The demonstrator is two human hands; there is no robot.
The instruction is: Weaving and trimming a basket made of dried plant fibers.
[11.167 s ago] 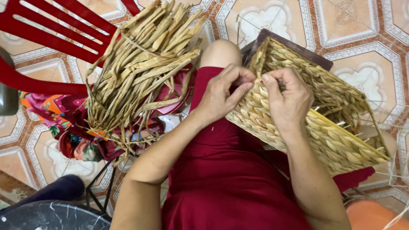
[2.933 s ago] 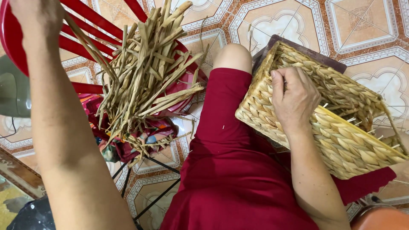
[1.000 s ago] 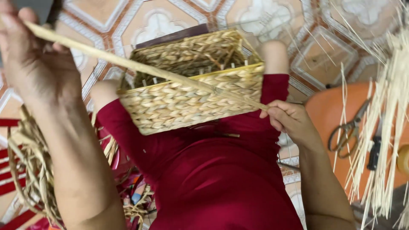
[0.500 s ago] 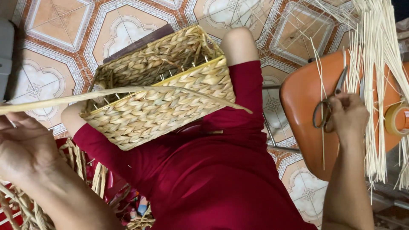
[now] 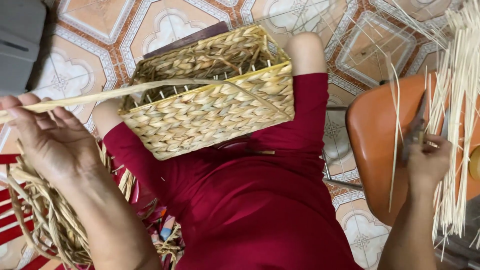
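A long flat straw-coloured strand (image 5: 150,89) is pinched between the thumb and fingers of the left hand (image 5: 47,135), which is raised at the left edge of the view with the fingers curled around the strand's end. The strand's long axis is seen running nearly level from that hand toward the right, rising slightly, then bending down across the front wall of a woven basket (image 5: 210,110), where its far end is tucked into the weave near the right corner. The basket is rested on the lap, over the dark red garment (image 5: 260,200), with its long side lying left to right and its open mouth tilted away toward the tiled floor (image 5: 165,25). The right hand (image 5: 427,160) is closed around the handles of a pair of scissors (image 5: 417,127) above an orange stool seat (image 5: 375,140), among thin pale reeds (image 5: 460,100) hanging down the right side. A heap of dried strands (image 5: 45,220) is seen below the left forearm. A grey box (image 5: 20,40) is placed at the top left corner.
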